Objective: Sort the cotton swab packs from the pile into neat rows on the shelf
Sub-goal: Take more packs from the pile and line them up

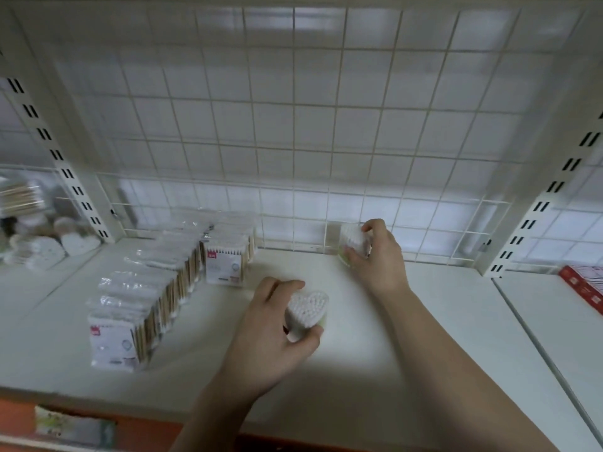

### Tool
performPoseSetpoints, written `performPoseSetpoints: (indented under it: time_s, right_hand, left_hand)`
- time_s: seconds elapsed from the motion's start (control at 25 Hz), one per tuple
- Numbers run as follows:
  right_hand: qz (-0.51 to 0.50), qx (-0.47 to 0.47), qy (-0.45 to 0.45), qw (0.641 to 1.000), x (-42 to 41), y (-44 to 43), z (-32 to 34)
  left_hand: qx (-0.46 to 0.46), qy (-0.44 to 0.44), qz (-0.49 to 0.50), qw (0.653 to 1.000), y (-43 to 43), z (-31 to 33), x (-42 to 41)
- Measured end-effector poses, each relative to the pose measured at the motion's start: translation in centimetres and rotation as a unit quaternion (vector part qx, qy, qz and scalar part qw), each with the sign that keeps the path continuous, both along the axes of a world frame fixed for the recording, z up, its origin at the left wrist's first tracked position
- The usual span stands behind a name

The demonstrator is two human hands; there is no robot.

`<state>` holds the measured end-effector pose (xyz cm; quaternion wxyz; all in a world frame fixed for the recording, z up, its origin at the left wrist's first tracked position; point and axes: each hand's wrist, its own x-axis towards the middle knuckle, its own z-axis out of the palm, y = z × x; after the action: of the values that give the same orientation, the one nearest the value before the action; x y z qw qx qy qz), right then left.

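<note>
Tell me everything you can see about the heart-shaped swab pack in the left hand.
The heart-shaped pack is packed with white cotton swabs standing on end, their tips forming the heart face, with a pale green rim showing at its lower right. The left hand grips it, thumb below and fingers curled over its left side, at the middle of the white shelf.

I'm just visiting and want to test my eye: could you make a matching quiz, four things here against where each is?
Things: 1 left hand; 2 right hand; 3 bagged cotton swab packs; 4 red box.
Places: A far right, neighbouring shelf; B back, by the wire grid, holding a swab box; C rows at the shelf's left; D mid-shelf, gripping a heart-shaped swab box.
Pairs: 1-D, 2-B, 3-C, 4-A.
</note>
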<state>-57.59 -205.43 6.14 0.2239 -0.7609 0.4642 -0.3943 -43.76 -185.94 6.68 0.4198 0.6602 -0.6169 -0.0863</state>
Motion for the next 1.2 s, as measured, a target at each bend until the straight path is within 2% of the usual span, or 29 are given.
performPoseSetpoints:
  time_s: [0.12,0.28,0.56,0.72,0.96,1.2]
  right_hand:
    - [0.02,0.02,0.005,1.0,-1.4,0.4,-0.3]
    - [0.013,0.026,0.08,0.996,-4.3,1.1,-0.9]
    - [-0.001,0.009,0.175,0.985,-7.7,1.6,-1.4]
    - [0.001,-0.024,0.18,0.983,-7.8,2.6,-2.7]
    - [-0.002,-0.033,0.164,0.986,-7.8,2.7,-2.9]
    - [0.002,-0.038,0.163,0.986,-7.8,2.7,-2.8]
  left_hand:
    - [0.001,0.027,-0.009,1.0,-2.1,0.1,-1.0]
    - [0.016,0.066,-0.011,0.998,-5.4,0.0,-2.3]
    - [0.041,0.06,-0.009,0.997,-10.3,0.2,-3.4]
    - [0.024,0.052,0.008,0.998,-11.6,-0.4,-3.7]
    - [-0.014,0.105,0.028,0.994,-12.2,-2.2,-4.6]
    - [-0.015,0.105,0.037,0.994,-12.6,-2.5,-4.8]
